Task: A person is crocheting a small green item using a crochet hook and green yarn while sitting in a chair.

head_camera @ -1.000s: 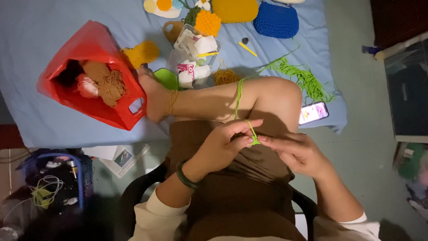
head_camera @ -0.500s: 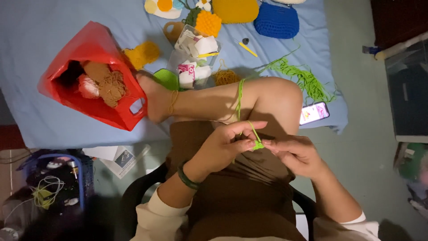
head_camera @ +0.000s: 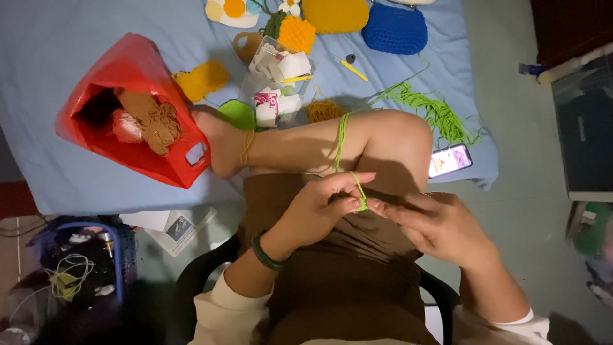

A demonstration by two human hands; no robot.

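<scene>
Head view, looking down onto a lap in a brown skirt [head_camera: 345, 281]: left hand [head_camera: 319, 207] with fingers pinched shut on a thin strand of bright green yarn [head_camera: 359, 189], looped over its index finger and running up across the raised bare knee [head_camera: 389, 137] to a loose green yarn tangle [head_camera: 434, 108] on the pale blue bedsheet [head_camera: 51, 57]. Right hand [head_camera: 440, 227] just beside, fingertips meeting the same strand at the pinch, closed on it. Red plastic bag [head_camera: 128, 70] holding brown yarn well to the left; phone with lit screen [head_camera: 450, 160] near the knee
</scene>
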